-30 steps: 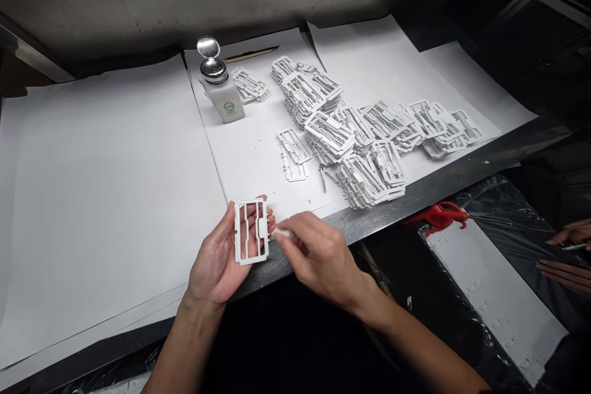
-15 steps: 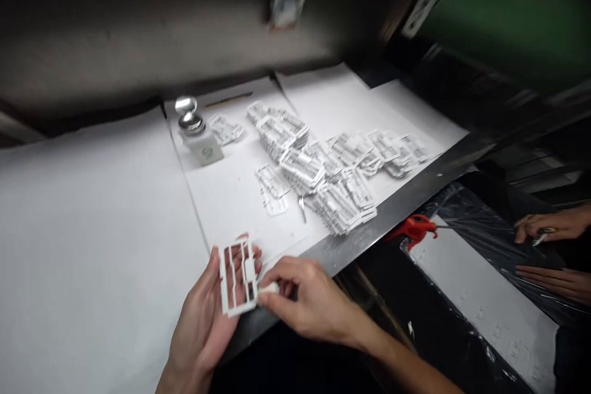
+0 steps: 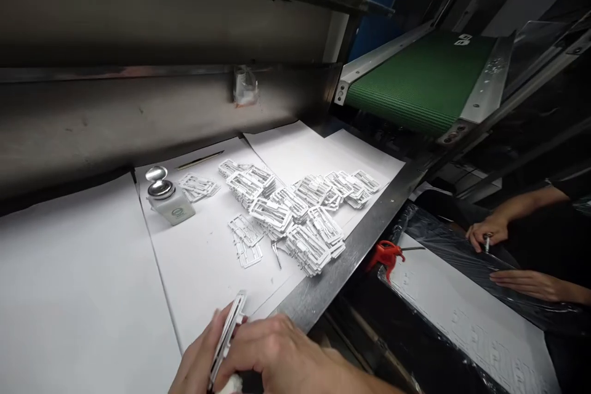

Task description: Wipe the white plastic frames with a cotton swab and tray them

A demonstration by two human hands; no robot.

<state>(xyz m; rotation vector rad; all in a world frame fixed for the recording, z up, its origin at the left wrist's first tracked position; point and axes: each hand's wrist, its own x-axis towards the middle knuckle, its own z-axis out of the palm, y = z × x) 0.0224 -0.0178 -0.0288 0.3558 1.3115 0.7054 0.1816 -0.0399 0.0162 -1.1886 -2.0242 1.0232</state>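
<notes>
At the front of the table, my left hand (image 3: 197, 354) grips a thin white plastic frame (image 3: 227, 333), turned nearly edge-on. My right hand (image 3: 281, 354) is closed beside it, its fingers against the frame's near side. A white wad (image 3: 232, 384), perhaps cotton or cloth, shows under the right fingers. Beyond the hands lie piles of similar white frames (image 3: 309, 249), with a few more loose frames (image 3: 247, 231) to their left. Metal tweezers (image 3: 276, 253) rest beside the piles. A dispenser bottle (image 3: 172, 204) with a shiny metal lid, flipped up, stands farther left.
White paper sheets (image 3: 92, 283) cover the table up to its metal edge (image 3: 335, 274). A thin stick (image 3: 199, 160) lies at the back. A green conveyor (image 3: 420, 83) stands back right. On the right, a co-worker's hands (image 3: 492, 231) are over a plastic-lined box, near a red air gun (image 3: 386, 257).
My view has tilted up, bringing the conveyor into sight. The frame has turned from face-on to nearly edge-on, and my right hand has come across in front of it.
</notes>
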